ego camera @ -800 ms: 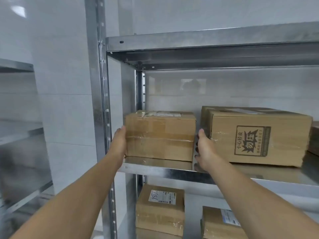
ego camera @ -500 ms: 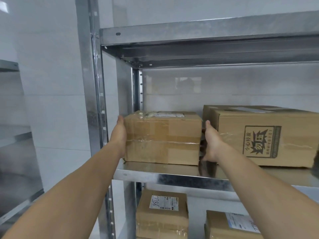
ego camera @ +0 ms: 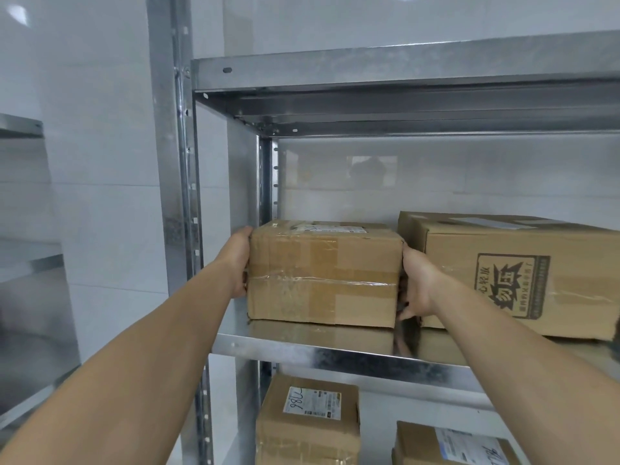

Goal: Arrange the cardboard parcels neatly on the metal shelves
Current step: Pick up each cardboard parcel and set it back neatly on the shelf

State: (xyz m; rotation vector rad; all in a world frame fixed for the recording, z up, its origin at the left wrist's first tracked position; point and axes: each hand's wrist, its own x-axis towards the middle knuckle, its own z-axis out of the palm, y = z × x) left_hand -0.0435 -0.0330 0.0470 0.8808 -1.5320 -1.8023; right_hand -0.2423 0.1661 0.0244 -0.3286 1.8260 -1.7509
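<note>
Galvanised metal shelves [ego camera: 335, 355] fill your view, and the sorting looks well along. The big printed parcel [ego camera: 523, 273] sits square on the right of the middle shelf. The taped parcel [ego camera: 322, 276] stands at that shelf's left end, just beside it with a narrow gap. Below, a labelled parcel [ego camera: 307, 421] and a second labelled parcel [ego camera: 449, 446] already rest in place. Your left grip [ego camera: 236, 263] lies flat against the taped parcel's left side, and your right grip [ego camera: 416, 283] is spread flat in the gap, clamping it between your palms. What's left, I'd judge, is squaring it up and letting go.
</note>
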